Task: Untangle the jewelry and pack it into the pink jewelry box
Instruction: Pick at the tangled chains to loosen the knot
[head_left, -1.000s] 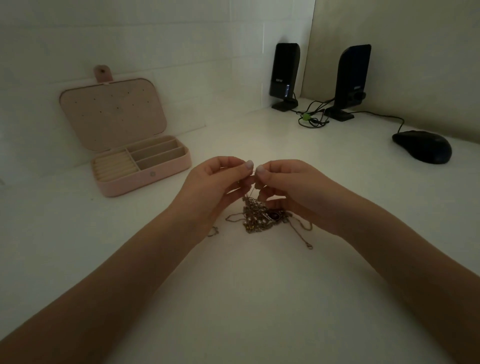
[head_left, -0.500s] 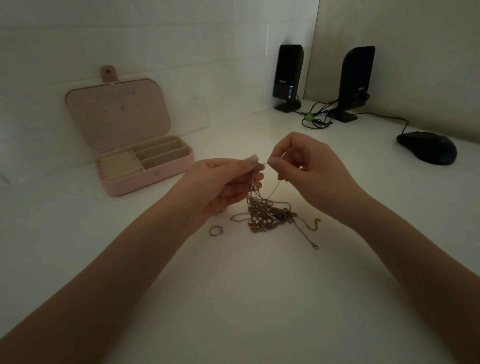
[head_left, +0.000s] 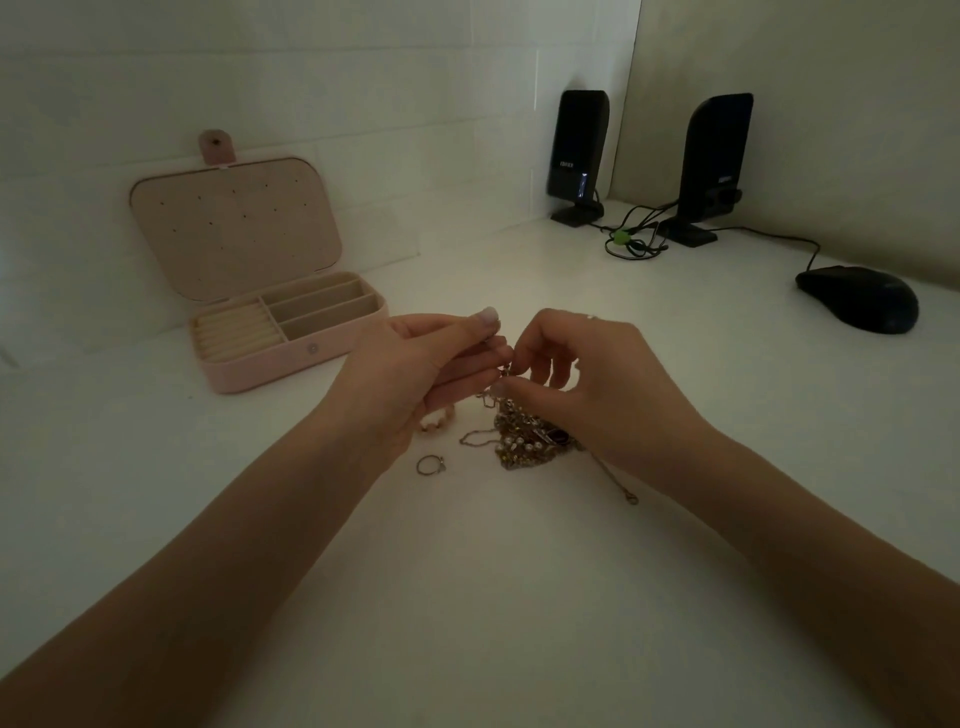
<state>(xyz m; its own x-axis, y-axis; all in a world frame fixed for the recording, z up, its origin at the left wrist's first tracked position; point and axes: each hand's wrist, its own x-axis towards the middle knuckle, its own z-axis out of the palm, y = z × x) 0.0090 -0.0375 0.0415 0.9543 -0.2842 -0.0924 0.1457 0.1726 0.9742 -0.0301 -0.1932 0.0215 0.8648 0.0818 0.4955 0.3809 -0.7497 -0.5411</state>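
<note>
A tangled heap of jewelry (head_left: 530, 441), gold chains with a row of pearls and a dark stone, lies mid-desk. My left hand (head_left: 415, 369) pinches a thin chain that rises from the heap between thumb and fingers. My right hand (head_left: 587, 374) hovers over the heap, fingers curled, pinching the same chain close to the left fingertips. A loose ring (head_left: 430, 465) lies just left of the heap, and a pinkish beaded piece (head_left: 439, 420) peeks out under my left hand. The pink jewelry box (head_left: 291, 338) stands open at the left, lid upright, compartments bare.
Two black speakers (head_left: 577, 156) (head_left: 714, 171) stand in the back corner with a cable bundle (head_left: 631, 244) between them. A dark computer mouse (head_left: 860, 299) sits at the right. A thin chain end with a clasp (head_left: 628, 496) trails right of the heap on the white desk.
My right hand has come down from its raised pull and now pinches the chain low, right by the left fingertips. My left hand has stayed about where it was.
</note>
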